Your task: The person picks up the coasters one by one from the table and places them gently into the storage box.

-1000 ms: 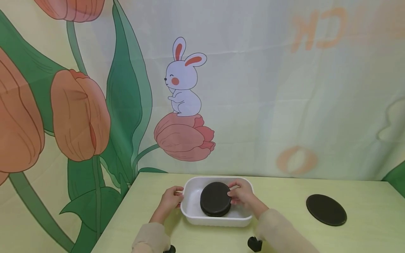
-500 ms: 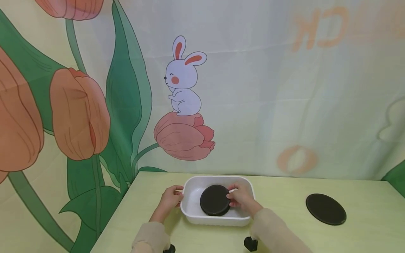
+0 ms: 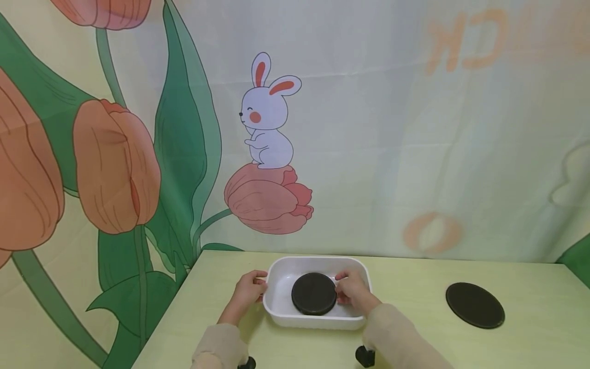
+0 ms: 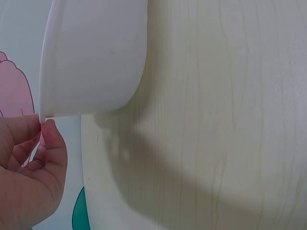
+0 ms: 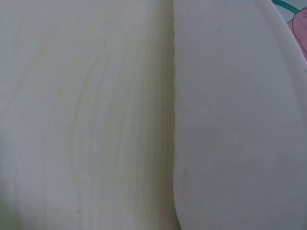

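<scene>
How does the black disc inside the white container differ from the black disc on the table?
The container disc is inside the white container; the table disc lies on the table. The right hand is at the container disc's edge; no hand is near the table disc. The container disc looks rounder, the table disc more oval. Both are black.

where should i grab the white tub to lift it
Probably by the rim at both short ends, coming from left and right. The white tub is longer side to side than front to back, and its thin top edge can be pinched, as the left hand does at the left end.
</scene>
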The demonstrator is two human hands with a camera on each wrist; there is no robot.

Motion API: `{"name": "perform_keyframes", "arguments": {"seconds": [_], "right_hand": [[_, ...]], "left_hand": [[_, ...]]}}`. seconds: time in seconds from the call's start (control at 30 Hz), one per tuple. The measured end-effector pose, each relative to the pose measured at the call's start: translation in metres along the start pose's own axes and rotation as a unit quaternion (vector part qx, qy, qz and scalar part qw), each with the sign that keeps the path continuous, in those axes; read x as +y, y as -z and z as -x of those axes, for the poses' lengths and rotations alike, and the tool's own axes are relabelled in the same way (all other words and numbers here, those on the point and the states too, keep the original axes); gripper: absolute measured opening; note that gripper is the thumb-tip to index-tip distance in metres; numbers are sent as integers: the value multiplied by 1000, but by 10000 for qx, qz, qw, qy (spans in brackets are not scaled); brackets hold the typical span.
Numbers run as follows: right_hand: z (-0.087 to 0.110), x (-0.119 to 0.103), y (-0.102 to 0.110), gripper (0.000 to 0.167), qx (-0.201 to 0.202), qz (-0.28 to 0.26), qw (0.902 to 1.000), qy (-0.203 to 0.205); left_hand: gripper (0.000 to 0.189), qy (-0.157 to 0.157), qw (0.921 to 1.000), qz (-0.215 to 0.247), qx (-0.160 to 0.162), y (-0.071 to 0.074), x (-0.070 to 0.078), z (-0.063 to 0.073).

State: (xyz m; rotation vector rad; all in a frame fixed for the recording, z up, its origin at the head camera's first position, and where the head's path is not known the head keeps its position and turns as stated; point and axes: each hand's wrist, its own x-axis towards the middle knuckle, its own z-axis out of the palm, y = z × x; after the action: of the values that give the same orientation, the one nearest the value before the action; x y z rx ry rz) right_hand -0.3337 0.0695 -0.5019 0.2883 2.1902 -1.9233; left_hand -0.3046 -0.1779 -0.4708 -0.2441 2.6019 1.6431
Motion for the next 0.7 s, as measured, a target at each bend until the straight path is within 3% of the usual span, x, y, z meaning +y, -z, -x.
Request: {"name": "perform_keyframes", "arguments": {"seconds": [0.4, 0.7], "right_hand": [[9, -18, 7, 36, -158, -26, 9998, 82], [24, -43, 27, 33, -442, 603, 9970, 222]], "left_hand": [[31, 121, 9999, -67, 53, -1, 4, 3], [31, 91, 9999, -109, 46, 0, 6, 5]]}}
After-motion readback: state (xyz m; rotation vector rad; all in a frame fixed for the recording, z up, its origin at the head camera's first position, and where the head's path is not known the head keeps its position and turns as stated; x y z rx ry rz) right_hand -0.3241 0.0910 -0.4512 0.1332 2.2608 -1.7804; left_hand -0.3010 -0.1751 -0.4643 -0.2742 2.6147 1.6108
